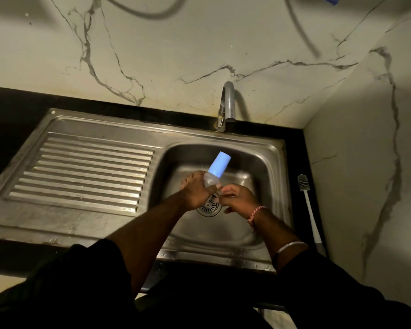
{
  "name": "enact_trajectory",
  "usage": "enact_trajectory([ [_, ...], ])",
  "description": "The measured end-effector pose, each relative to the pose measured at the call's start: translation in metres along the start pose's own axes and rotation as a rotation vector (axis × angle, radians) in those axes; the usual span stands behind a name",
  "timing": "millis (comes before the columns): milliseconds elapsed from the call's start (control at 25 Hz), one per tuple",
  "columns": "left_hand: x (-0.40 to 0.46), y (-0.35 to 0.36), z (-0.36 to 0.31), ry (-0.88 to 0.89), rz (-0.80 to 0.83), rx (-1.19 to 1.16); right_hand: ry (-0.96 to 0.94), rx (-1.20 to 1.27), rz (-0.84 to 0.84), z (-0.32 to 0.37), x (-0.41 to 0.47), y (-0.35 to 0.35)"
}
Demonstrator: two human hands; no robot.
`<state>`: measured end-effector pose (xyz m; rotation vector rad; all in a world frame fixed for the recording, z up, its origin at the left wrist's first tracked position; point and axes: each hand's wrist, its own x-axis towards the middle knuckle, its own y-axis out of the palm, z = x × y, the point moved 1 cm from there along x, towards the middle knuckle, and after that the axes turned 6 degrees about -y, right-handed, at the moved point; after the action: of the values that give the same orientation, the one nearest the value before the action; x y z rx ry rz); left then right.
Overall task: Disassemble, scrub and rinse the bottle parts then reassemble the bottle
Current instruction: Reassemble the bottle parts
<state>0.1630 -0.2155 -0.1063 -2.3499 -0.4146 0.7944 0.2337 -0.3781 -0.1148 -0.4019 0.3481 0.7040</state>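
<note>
Over the steel sink basin [254,162] my left hand [196,192] grips a small bottle [215,173]. Its clear body lies in my fingers and its light blue cylindrical part [220,165] points up and away toward the tap. My right hand [237,198] is just right of the bottle's lower end, fingers curled loosely near it; whether they touch or hold a small part I cannot tell. Both hands hover above the round drain [209,207]. A bottle brush [309,205] with a white handle lies on the dark counter right of the sink.
A curved steel tap [228,103] stands behind the basin; no water runs from it. The ribbed drainboard [86,172] spreads to the left. A marble-patterned wall rises behind and to the right. Black counter [14,110] surrounds the sink.
</note>
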Motion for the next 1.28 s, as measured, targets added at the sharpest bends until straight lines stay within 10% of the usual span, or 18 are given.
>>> enact_trajectory([
  [560,-0.006,-0.064,0.022,-0.151,-0.309,-0.256,-0.309,-0.214,0.034,0.053,0.052,0.076],
  [1280,0.191,-0.285,0.115,-0.055,-0.602,-0.342,-0.456,-0.347,-0.262,0.222,0.277,0.267],
])
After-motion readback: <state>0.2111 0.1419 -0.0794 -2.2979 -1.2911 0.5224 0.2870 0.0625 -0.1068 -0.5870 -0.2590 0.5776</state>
